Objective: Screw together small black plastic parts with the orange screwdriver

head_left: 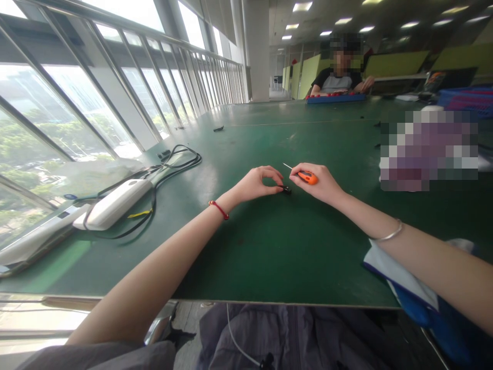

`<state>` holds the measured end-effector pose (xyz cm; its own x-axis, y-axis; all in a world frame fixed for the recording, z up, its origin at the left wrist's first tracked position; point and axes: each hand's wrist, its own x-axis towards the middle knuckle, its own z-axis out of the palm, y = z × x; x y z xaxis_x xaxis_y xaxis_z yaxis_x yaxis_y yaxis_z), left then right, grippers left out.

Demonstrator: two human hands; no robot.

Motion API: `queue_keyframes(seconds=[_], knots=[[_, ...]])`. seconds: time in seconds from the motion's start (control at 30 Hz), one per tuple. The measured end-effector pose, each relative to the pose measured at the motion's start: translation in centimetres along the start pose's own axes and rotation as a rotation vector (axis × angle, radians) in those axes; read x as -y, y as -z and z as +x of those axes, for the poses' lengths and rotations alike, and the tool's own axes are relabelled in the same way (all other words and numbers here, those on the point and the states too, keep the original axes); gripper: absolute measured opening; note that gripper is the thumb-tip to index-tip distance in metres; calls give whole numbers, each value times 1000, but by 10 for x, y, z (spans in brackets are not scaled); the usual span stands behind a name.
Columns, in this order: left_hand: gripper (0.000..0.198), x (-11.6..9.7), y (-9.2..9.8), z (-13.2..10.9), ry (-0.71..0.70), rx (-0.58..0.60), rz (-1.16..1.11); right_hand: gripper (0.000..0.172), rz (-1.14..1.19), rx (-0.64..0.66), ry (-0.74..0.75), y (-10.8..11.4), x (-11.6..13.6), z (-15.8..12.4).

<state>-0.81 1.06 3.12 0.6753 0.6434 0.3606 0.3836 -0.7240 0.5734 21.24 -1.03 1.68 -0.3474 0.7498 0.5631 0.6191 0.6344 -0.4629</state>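
Observation:
My left hand (257, 184) rests on the green table (269, 246), its fingers pinched on a small black part (286, 189) that lies on the surface. A red cord circles that wrist. My right hand (321, 184) is closed round an orange-handled screwdriver (307, 177), whose thin metal shaft points up and to the left, away from the part. The two hands are almost touching over the black part. A silver bangle sits on my right forearm.
A white power strip (115, 204) with black cables (177, 159) lies at the left by the windows. Another person (341, 77) sits at the far end behind a blue tray (336, 97). A blue-and-white object (404, 288) lies at the near right edge.

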Motion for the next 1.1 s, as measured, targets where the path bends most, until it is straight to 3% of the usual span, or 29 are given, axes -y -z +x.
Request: queue_keyframes(seconds=[0.2,0.33,0.4,0.5,0.6,0.67,0.77,0.87,1.0,1.1], knots=[[16,4,-12,-1,-20,106,14,15,-21,18,-16,1,-8,1],[17,6,-7,3,-6,62,57,15,-36,47,-11,0,-9,0],[19,13,9,3,42,-10,103,15,-45,63,-5,0,-9,0],[21,35,48,-9,200,-182,257,16,-45,85,3,0,-9,-1],[21,61,92,-40,501,-371,474,15,-63,111,8,0,-9,-1],[20,75,117,-67,732,-421,617,15,-76,127,10,0,-9,-1],[25,88,144,-103,933,-378,688,14,-84,140,18,-1,-8,-1],[26,97,162,-122,960,-335,624,14,-91,150,25,-1,-7,-1],[26,102,171,-127,957,-265,519,14,-106,164,25,0,-7,-1],[24,95,170,-126,964,-296,465,13,-124,179,31,0,-6,-1]])
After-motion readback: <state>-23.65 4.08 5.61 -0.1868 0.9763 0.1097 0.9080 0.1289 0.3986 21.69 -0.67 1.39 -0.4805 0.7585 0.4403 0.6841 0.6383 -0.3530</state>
